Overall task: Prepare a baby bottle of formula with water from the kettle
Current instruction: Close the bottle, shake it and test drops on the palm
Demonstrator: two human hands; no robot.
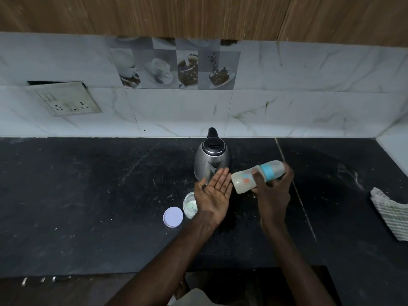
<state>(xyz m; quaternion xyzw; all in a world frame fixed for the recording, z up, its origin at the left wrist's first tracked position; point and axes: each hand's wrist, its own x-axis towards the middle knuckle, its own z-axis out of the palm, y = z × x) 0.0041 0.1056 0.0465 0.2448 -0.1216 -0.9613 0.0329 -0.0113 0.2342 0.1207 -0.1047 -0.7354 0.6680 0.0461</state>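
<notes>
My right hand (273, 188) grips a baby bottle (244, 181) with a blue collar and clear cap, held nearly on its side, base pointing left. Milky liquid fills the bottle. My left hand (215, 193) is open, palm up, fingers just left of the bottle's base. Behind both hands a steel kettle (209, 162) with a black lid and handle stands on the black counter (88, 206). An open formula tub (189, 206) sits by my left wrist, partly hidden by it. Its lilac lid (173, 217) lies flat to the left.
A striped cloth (390, 213) lies at the counter's right side. A switch and socket plate (66, 99) hangs loose on the tiled wall at the left. The counter's front edge runs below my forearms.
</notes>
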